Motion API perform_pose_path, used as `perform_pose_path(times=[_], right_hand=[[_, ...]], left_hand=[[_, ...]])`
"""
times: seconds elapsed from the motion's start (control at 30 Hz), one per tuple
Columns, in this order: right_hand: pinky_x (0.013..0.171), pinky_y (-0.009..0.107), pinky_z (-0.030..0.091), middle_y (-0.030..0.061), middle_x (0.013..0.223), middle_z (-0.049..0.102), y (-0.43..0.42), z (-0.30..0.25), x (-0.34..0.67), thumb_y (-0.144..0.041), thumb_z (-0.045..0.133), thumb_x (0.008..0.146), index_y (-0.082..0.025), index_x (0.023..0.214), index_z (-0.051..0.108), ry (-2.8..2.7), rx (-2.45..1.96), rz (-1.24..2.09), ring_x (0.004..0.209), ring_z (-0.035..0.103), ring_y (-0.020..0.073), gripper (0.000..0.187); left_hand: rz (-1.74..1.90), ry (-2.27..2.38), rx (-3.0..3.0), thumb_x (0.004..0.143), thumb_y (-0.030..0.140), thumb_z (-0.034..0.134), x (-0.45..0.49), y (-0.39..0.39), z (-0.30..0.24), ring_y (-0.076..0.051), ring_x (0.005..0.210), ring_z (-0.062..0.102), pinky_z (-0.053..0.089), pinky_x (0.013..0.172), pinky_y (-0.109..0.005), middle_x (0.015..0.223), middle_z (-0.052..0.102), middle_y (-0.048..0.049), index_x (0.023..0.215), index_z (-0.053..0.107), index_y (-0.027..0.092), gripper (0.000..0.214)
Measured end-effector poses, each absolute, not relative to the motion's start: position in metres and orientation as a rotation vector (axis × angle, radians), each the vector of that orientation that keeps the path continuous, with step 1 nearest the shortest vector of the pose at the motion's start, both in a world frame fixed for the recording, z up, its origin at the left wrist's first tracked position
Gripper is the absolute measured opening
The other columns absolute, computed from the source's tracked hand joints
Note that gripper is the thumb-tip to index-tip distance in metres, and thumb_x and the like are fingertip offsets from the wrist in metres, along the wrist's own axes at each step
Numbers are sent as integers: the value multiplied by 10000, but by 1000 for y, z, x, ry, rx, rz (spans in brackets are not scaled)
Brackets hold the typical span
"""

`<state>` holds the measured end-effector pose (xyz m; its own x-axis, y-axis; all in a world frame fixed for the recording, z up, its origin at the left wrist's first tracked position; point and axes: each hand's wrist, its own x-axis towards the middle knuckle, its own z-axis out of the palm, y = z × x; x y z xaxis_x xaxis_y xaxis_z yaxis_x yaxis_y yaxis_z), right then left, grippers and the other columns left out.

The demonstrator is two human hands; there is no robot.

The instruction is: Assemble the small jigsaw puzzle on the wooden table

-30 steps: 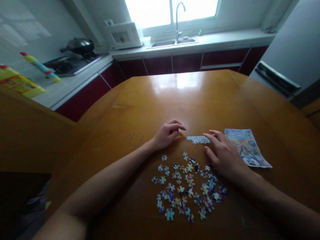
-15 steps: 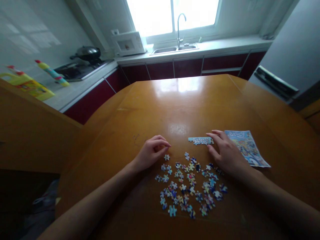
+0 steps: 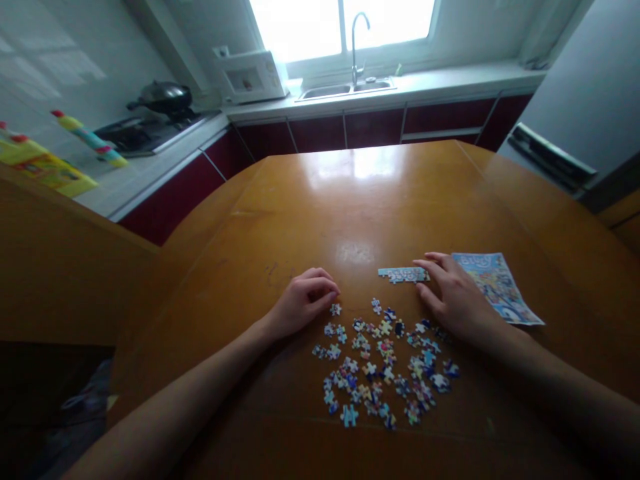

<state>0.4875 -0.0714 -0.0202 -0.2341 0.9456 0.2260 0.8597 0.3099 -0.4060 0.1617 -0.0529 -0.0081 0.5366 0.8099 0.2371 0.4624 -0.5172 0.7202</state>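
Note:
A narrow strip of joined puzzle pieces (image 3: 400, 274), pale blue with lettering, lies flat on the table. My right hand (image 3: 453, 293) is around its right end, with the index finger at the far edge and the thumb at the near edge. To the left, my left hand (image 3: 305, 298) rests on the table, its fingers curled and thumb against the index finger; no piece shows in it. One loose puzzle piece (image 3: 335, 309) lies just by its fingertips. Several more loose puzzle pieces (image 3: 370, 370) are scattered in front of me between both forearms.
Beside my right hand lies a printed picture sheet (image 3: 500, 287), partly covered by that hand. The brown wooden table (image 3: 300, 220) extends toward a counter with a sink (image 3: 325, 92), a microwave (image 3: 253, 77) and a wok (image 3: 165, 98). Yellow bottles (image 3: 45, 167) stand at the left.
The camera view has shifted slightly. Both hands stay in nearly the same places, and the strip and loose pieces look unmoved on the table.

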Motion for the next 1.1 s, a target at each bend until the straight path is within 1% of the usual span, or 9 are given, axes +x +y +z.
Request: perform_pose_path(times=[0.27,0.37,0.53,0.73,0.9,1.1], right_hand=[[1023,505,471,178,1317,533,-70,-22,487,-286,501,900,-160,1277,583,-2161,-1571,270,1203,539,331,407],[1024,508,471,176,1314,534,-70,-21,488,-310,497,909,-162,1276,584,-2157,-1575,284,1204,540,335,405],[1015,505,473,162,1306,540,-71,-20,488,-371,504,917,-196,1275,589,-2136,-1577,317,1215,538,335,407],[1017,506,467,169,1312,537,-70,-20,488,-377,509,916,-183,1268,593,-2143,-1586,316,1218,534,337,410],[1015,512,471,169,1309,537,-70,-21,489,-388,502,918,-178,1263,593,-2145,-1589,309,1206,541,338,414],[1027,501,466,177,1305,533,-70,-21,490,-403,500,918,-159,1270,592,-2144,-1573,323,1217,532,338,437]], left_hand=[[737,1020,2182,922,231,612,162,-52,-9,-135,817,579,471,718,-251,910,633,-58,884,697,155,120],[725,1002,2187,932,230,610,162,-51,-8,-143,842,589,481,746,-264,923,643,-61,903,713,167,124],[664,951,2218,939,275,631,159,-49,-9,-157,866,599,485,782,-286,911,663,-58,920,754,205,143],[652,907,2178,930,293,650,156,-47,-10,-160,873,599,491,786,-290,934,654,-63,960,769,221,143],[539,763,2198,888,258,706,156,-47,-1,-175,951,585,475,880,-335,993,650,-60,955,774,242,97],[381,624,2242,848,232,751,148,-45,7,-196,1045,546,441,951,-368,1126,634,-56,920,782,274,89]])
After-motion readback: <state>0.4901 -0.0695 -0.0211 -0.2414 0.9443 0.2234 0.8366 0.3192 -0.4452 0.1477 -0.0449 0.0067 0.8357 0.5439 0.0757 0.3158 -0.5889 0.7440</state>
